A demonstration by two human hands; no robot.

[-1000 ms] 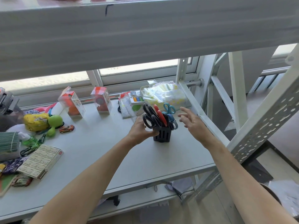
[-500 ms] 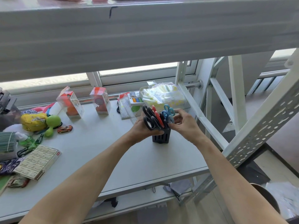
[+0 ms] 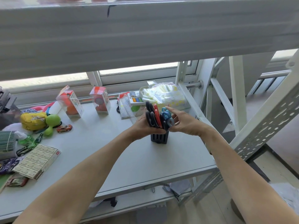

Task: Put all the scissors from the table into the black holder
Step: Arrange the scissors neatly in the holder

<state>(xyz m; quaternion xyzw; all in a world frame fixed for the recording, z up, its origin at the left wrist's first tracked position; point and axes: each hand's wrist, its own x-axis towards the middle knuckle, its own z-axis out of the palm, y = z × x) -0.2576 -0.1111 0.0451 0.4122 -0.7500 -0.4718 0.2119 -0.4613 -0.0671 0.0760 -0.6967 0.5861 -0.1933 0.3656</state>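
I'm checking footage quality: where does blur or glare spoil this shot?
Head view: the shelf beam across the top is smeared with blur; the window strip behind is blown out white; the hands, left and right, and the scissors in the black holder stay fairly sharp; straight frame rails bow near the edges.

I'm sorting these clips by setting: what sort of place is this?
Probably a stockroom or workshop corner by a window, not a home: a metal shelving rack, a plain grey table and assorted boxed toys.
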